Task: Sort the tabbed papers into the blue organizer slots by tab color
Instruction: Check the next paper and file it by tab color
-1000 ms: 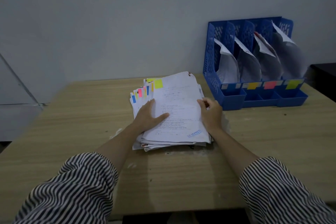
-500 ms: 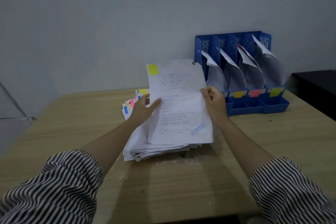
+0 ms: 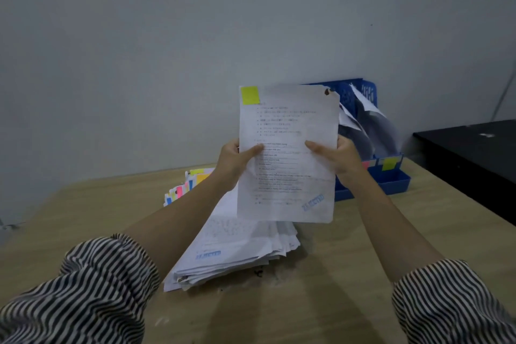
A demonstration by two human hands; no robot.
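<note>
Now both hands hold one printed sheet [image 3: 287,153] upright above the paper stack [image 3: 237,243]: the left hand [image 3: 236,162] pinches its edge at 9 o'clock, the right hand [image 3: 337,159] at 3 o'clock, thumbs on the front. A yellow tab [image 3: 250,95] sits at the sheet's 11 o'clock corner. Behind, at 2 o'clock, the blue organizer [image 3: 391,181] stands on the wooden table [image 3: 335,288], partly hidden.

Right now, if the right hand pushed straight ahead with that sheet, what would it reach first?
Most likely the blue organizer, which sits just behind the right hand and the held sheet. Its slots already hold papers. Depth is unclear from this one view.
</note>
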